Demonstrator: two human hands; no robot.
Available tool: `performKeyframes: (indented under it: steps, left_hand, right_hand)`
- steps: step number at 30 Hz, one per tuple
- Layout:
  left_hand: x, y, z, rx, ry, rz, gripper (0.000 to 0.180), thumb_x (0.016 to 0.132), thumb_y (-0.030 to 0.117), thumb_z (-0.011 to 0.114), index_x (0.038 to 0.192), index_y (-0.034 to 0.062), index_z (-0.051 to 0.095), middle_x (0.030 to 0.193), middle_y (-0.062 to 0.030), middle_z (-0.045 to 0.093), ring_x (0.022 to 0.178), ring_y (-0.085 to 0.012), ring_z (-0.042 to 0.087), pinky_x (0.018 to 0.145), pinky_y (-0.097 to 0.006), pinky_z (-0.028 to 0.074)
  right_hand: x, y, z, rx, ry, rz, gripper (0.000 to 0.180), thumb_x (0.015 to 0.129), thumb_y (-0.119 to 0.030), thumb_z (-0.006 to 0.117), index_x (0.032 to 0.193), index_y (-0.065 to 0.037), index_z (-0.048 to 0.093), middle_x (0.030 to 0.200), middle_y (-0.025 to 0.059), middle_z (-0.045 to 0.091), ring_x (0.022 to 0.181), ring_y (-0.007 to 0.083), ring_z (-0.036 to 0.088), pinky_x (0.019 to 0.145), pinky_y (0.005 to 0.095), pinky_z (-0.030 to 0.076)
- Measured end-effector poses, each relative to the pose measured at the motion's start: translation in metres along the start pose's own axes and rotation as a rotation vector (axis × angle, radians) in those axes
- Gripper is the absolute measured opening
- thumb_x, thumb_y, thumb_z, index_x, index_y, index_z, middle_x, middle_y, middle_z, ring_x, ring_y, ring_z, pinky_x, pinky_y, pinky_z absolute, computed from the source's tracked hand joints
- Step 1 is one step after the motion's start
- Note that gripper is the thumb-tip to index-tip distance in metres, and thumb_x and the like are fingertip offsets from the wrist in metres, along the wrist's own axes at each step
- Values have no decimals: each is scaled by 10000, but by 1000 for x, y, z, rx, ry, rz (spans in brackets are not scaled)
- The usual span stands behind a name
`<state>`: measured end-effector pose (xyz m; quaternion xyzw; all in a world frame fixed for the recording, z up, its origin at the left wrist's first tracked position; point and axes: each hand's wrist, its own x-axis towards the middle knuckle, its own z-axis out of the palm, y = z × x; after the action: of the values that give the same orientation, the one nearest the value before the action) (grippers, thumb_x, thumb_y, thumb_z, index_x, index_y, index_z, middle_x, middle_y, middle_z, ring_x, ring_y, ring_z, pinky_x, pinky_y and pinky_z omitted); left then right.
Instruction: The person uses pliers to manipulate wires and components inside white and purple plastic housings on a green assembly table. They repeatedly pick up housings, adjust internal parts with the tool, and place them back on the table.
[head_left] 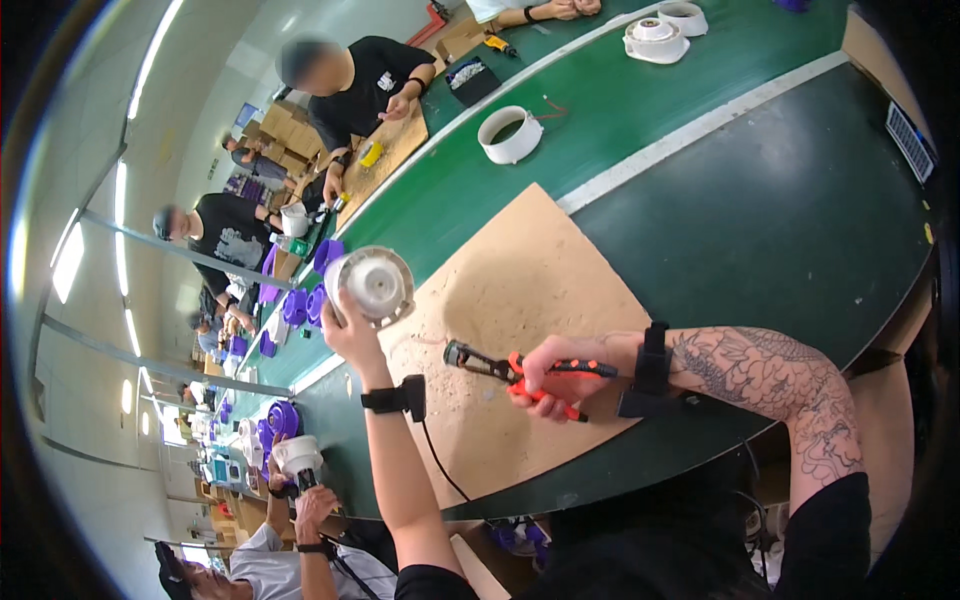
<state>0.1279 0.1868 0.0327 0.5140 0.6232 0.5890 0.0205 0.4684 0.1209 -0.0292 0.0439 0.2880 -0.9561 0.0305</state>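
Raised over the left edge of a brown board, my left hand grips a round white plastic housing. The housing has a domed centre and a slotted rim facing up. My right hand is closed round the red-and-black handles of wire strippers, above the lower part of the board. The tool's dark jaw end points left, toward the housing but apart from it. A thin reddish wire shows faintly between the housing and the jaws.
Beyond the board, a white ring-shaped housing with a red wire sits on the green belt. More white housings stand farther right. Purple parts line the left. Co-workers sit across and at left; one person holds another white part.
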Motion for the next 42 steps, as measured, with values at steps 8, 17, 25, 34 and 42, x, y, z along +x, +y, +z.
performKeyframes:
  steps: [8, 17, 25, 34, 42]
  left_hand:
    - [-23, -69, 2, -262, -354, -590, 587, 1078, 472, 503, 1347, -36, 622, 1228, -137, 703, 1055, -228, 680, 913, -356, 533]
    - [-100, 61, -7, -525, -1025, -610, 389, 1056, 185, 577, 1389, -16, 574, 1180, -80, 685, 952, -132, 663, 797, -277, 528]
    - [-66, 24, 5, -294, -857, -505, 274, 984, 166, 730, 1210, 26, 662, 991, -26, 738, 850, -79, 661, 729, -234, 544]
    - [-1, -32, 65, 393, -821, -66, 447, 814, 315, 857, 1094, -15, 740, 929, -119, 769, 811, -201, 743, 719, -319, 563]
    - [89, -128, 137, 746, -712, -126, 775, 669, 453, 879, 1269, -4, 703, 1180, -227, 737, 1106, -348, 711, 974, -422, 566]
  right_hand:
    - [5, 0, -38, 126, -108, -40, 305, 798, -255, 602, 1024, -52, 576, 875, 39, 551, 744, 163, 518, 774, 333, 447]
    - [-1, -9, -18, 56, -48, -67, 400, 745, -299, 660, 1041, -54, 550, 850, 25, 512, 762, 156, 475, 789, 328, 407]
    - [5, 2, -32, 85, -149, -78, 301, 875, -325, 577, 1027, -67, 551, 840, 27, 540, 745, 158, 494, 779, 334, 440]
    - [2, 6, -32, 90, -96, -33, 308, 854, -360, 577, 954, -70, 562, 790, 16, 529, 709, 167, 511, 753, 328, 450]
    - [-8, 6, -35, 167, -133, -71, 356, 876, -306, 607, 1093, -30, 551, 891, 37, 516, 811, 156, 487, 791, 301, 415]
